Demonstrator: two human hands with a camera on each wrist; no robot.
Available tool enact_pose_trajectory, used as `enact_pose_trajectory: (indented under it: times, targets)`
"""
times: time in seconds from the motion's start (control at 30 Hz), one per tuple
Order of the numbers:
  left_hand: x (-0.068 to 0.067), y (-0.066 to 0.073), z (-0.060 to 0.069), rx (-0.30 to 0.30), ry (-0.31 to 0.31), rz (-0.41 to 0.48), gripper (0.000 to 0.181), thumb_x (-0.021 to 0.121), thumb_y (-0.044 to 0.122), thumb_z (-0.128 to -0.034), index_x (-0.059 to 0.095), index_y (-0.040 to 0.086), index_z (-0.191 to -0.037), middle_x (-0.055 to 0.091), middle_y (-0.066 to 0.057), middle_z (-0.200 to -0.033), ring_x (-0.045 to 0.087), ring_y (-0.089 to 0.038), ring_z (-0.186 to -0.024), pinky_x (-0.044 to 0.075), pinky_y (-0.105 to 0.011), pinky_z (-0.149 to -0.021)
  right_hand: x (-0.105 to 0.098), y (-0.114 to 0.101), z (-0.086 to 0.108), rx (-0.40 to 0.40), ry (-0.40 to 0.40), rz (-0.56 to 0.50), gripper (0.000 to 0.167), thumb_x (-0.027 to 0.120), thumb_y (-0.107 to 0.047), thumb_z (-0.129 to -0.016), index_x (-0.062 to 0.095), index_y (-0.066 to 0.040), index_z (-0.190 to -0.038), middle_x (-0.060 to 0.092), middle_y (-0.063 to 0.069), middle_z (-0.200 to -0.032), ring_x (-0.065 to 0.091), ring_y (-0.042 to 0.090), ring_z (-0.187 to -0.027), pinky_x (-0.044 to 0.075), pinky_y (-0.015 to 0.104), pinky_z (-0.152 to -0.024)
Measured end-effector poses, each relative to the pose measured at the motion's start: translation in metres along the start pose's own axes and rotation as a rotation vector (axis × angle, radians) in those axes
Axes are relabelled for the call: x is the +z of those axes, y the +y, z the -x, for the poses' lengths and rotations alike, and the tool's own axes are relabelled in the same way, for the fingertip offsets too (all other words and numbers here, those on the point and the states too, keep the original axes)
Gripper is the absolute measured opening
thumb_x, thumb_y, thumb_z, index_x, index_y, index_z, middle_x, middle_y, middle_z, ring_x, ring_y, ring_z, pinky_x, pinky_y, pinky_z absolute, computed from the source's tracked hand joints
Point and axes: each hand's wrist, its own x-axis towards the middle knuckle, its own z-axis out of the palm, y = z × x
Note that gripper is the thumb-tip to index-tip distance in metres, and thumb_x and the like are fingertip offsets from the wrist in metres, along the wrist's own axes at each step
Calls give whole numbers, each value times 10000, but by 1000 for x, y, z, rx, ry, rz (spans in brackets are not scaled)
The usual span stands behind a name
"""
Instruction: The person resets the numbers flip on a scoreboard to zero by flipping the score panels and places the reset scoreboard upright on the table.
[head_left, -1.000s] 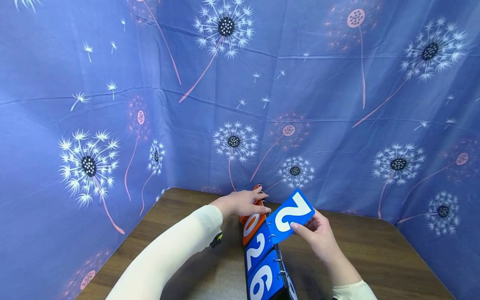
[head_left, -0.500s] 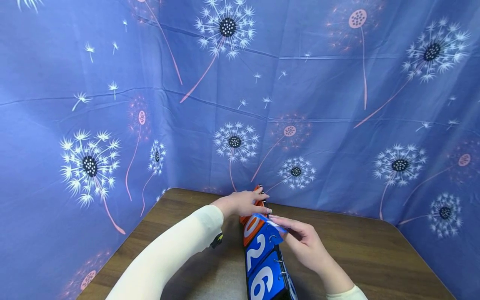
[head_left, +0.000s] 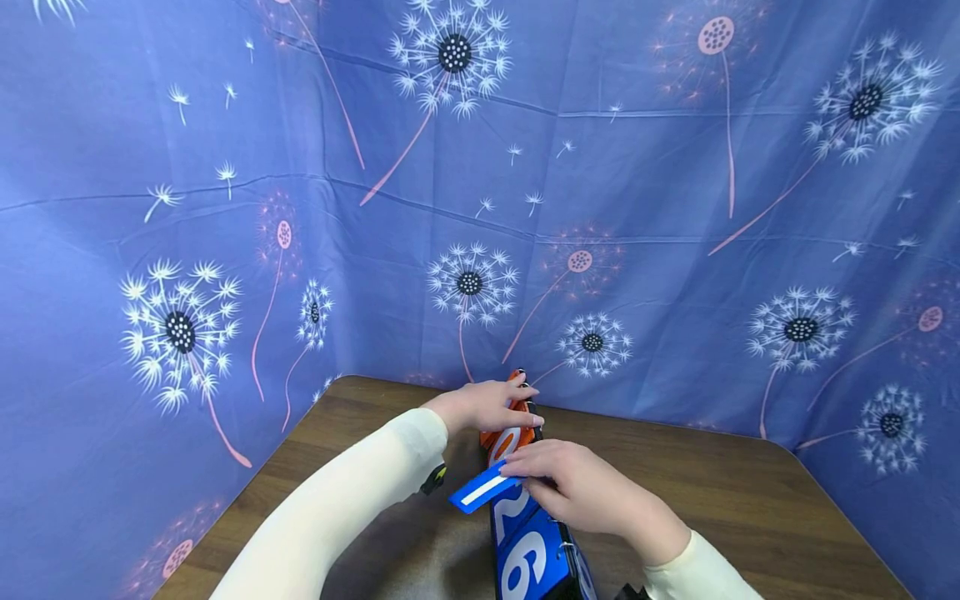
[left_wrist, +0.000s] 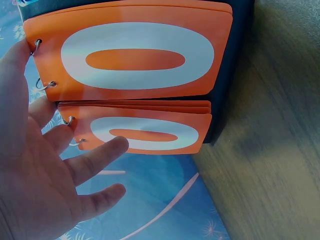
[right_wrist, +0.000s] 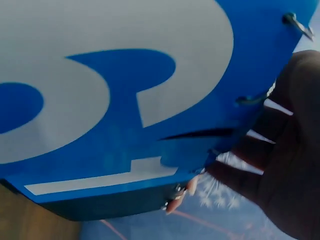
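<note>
A tabletop flip scoreboard (head_left: 531,562) with ringed number cards stands lengthwise, blue cards near, orange cards beyond. At its far end my left hand (head_left: 483,406) rests on the ringed top edge, fingers spread. In the left wrist view, two orange cards marked 0 (left_wrist: 137,55) hang beside this hand (left_wrist: 45,165). My right hand (head_left: 588,492) reaches over the top; its extended fingertips touch a blue card (head_left: 474,493) that tilts outward, seen nearly edge-on. The blue 6 card (head_left: 522,567) hangs nearest. From the right wrist, fingers (right_wrist: 245,177) appear straight by the rings.
The wooden table (head_left: 720,500) carries the scoreboard, with a greyish patch (head_left: 431,558) at its near left. A blue dandelion-print curtain (head_left: 420,208) hangs behind and along the sides. A dark band with a yellow mark (head_left: 432,480) is under the left wrist.
My right hand has carried the blue 2 card from the right side over the top to the left and loosened its pinch. The left hand has stayed in place.
</note>
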Motion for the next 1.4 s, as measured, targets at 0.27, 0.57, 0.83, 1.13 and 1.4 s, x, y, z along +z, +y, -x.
enact_pose_trajectory:
  times: [0.27, 0.57, 0.83, 1.13, 1.4]
  targets:
    - [-1, 0, 1, 12, -10, 13, 731, 424, 779, -955, 328, 439, -1595, 141, 50, -1748, 343, -296, -1556, 349, -593, -1211, 2, -10, -15, 111, -229, 86, 157, 743, -170, -892, 810, -258, -1004, 758, -202, -989, 675, 18, -1056, 430, 403, -858]
    - [1, -1, 2, -6, -4, 46, 738, 466, 783, -930, 358, 452, -1580, 175, 50, -1743, 324, -297, -1567, 239, -703, -1216, 4, -8, -18, 268, -360, -38, 186, 698, -156, -852, 822, -208, -980, 741, -190, -974, 632, 53, -1082, 387, 458, -889]
    - [0, 1, 3, -16, 7, 30, 717, 475, 770, -933, 380, 454, -1570, 195, 47, -1740, 347, -291, -1557, 275, -687, -1209, 4, -6, -16, 271, -426, -110, 152, 654, -232, -879, 797, -283, -886, 712, -250, -949, 565, 248, -1352, 396, 562, -1000]
    - [1, 2, 2, -11, 17, 48, 740, 477, 796, -919, 415, 428, -1559, 210, 98, -1730, 338, -264, -1563, 257, -674, -1225, -25, 24, 15, 222, -170, -508, 238, 620, -145, -1015, 733, -123, -1223, 756, 69, -1205, 681, 82, -1036, 580, 295, -877]
    - [0, 1, 1, -25, 22, 36, 751, 466, 816, -904, 416, 443, -1553, 206, 115, -1730, 342, -263, -1562, 300, -634, -1225, -17, 69, 62, 335, 47, -730, 203, 603, -34, -1006, 702, -17, -1182, 763, 110, -1119, 736, 182, -1008, 609, 306, -851]
